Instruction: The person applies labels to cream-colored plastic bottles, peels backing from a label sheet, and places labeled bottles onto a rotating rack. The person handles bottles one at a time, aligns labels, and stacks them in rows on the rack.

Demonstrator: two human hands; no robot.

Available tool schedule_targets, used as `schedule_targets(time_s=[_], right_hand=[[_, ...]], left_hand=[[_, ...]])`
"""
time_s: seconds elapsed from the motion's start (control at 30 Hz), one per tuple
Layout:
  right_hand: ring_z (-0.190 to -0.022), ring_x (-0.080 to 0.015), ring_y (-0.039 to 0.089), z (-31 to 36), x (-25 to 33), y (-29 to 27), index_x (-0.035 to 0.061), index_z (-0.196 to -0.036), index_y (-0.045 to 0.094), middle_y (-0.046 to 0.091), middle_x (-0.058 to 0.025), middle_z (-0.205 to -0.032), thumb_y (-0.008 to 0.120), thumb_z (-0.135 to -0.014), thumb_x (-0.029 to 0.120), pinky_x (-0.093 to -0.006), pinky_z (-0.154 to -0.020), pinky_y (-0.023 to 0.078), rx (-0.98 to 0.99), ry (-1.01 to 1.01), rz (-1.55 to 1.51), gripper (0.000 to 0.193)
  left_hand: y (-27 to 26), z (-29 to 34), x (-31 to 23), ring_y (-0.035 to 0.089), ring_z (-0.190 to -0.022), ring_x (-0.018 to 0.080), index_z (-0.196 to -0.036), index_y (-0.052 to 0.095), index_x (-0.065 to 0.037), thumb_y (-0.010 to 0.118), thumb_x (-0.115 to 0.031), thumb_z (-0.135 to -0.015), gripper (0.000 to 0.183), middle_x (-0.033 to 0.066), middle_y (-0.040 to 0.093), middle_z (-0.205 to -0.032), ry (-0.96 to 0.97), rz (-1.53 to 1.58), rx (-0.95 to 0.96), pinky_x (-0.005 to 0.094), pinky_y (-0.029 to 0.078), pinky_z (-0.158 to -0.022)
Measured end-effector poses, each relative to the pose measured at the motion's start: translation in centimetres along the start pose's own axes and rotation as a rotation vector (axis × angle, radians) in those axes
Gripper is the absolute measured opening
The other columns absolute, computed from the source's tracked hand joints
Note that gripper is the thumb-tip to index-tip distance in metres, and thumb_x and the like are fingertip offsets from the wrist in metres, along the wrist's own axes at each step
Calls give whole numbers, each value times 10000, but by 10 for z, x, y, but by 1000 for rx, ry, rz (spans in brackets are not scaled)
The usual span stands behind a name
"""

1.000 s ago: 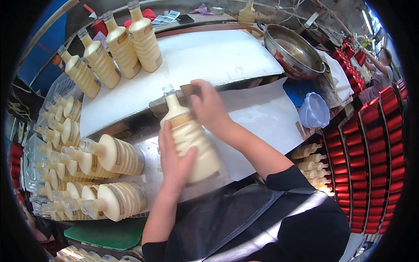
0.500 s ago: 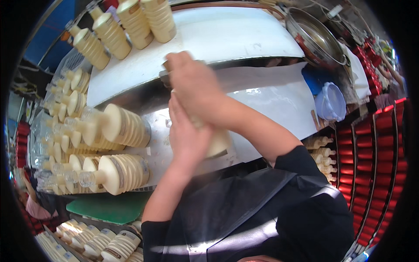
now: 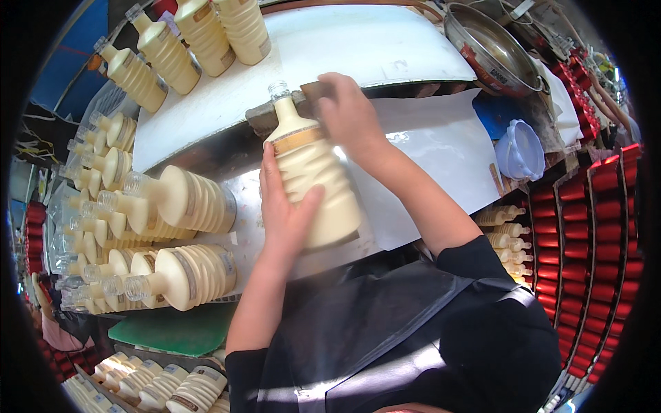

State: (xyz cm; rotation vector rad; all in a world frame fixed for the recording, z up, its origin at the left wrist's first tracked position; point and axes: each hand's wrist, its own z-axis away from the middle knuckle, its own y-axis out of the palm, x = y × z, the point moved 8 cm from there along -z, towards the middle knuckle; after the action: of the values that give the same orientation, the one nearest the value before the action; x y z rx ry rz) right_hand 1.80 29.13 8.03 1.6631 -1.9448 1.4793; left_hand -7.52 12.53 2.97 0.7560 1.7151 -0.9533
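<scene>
Gripping cream bottle, left hand half-curled along its side, right hand pinching brown piece beside neck

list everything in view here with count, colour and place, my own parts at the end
ribbed bottle: 1, cream, centre
flat piece: 1, brown, beside ribbed bottle's neck
block: 1, grey, behind that neck
board: 1, white, back
upright bottles: 4, cream, board's left end
stacked bottles: many, cream, left
lower bottles: several, cream, bottom left
sheet: 1, white, right of centre
bucket: 1, lavender, right
basin: 1, silvery and red, back right
mat: 1, green, lower left
glossy pieces: many, red, far right
apron: 1, black, bottom
left hand: 1, bare, gripping ribbed bottle
right hand: 1, bare, holding flat piece
</scene>
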Motion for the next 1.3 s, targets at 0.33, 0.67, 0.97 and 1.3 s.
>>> schedule_targets(time_s=[0.33,0.67,0.97,1.3], right_hand=[[-1141,-366,622,4,-36,-18,87,-1298,571,635,-146,-1272,622,-930,166,-414,-967,490,7,22,-274,379],[-901,-328,687,-31,-41,-47,88,-946,757,699,-115,-1027,691,-853,253,-410,-803,558,183,-217,339,201],[-787,-314,719,-48,-22,-17,26,-768,690,692,-152,-881,668,-771,53,-410,-678,574,698,-513,818,35],[-867,-371,697,-68,-49,-23,4,-886,676,661,-182,-936,686,-766,9,-433,-760,579,359,-375,679,120]], left_hand=[[3,2,3,460,-1364,309,-1619,76,-1,679,-118,-813,1014,229,359,-1540,-179,149,-50,393,384,-1139],[2,6,0,506,-1324,291,-1627,81,-42,681,-102,-816,1011,225,433,-1506,-190,182,-55,374,412,-1113],[1,8,4,547,-1278,292,-1631,90,-83,690,-103,-807,1019,220,466,-1467,-218,245,-52,390,466,-1066],[-1,9,6,557,-1257,288,-1629,105,-89,687,-78,-804,1009,212,479,-1445,-219,180,-67,389,475,-1053]])
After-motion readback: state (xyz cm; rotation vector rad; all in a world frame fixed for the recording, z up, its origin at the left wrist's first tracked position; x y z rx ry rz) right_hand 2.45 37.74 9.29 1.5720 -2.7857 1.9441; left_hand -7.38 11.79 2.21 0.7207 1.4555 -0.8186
